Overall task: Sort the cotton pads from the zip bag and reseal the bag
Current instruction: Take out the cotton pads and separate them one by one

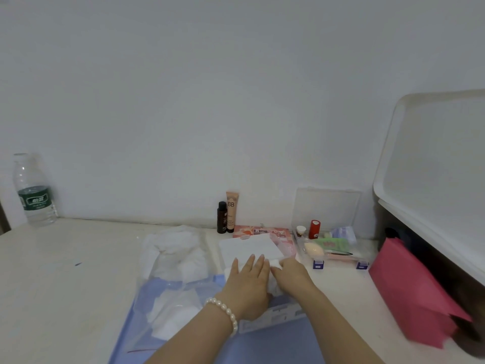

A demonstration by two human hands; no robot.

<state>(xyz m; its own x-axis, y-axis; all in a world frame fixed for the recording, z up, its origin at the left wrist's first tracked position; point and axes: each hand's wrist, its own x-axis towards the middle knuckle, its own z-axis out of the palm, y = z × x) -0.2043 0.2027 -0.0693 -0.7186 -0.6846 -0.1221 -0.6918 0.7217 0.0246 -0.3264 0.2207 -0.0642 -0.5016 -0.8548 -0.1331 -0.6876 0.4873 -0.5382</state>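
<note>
The left hand (pixel 248 282) is lying flat, fingers straight, on a stack of cotton pads (pixel 273 285). The right hand (pixel 291 274) is pinching one pad (pixel 275 262). One zip bag (pixel 173 279), holding more pads, is lying just left, mid-surface.

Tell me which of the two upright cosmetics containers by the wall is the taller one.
The peach squeeze tube marked BB. It rises above the dark brown bottle with a black cap standing beside it, on that bottle's right.

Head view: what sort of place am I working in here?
Probably a home vanity or dressing table against a plain wall: a BB cream tube, a clear organiser box of makeup bits, and a water bottle.
</note>
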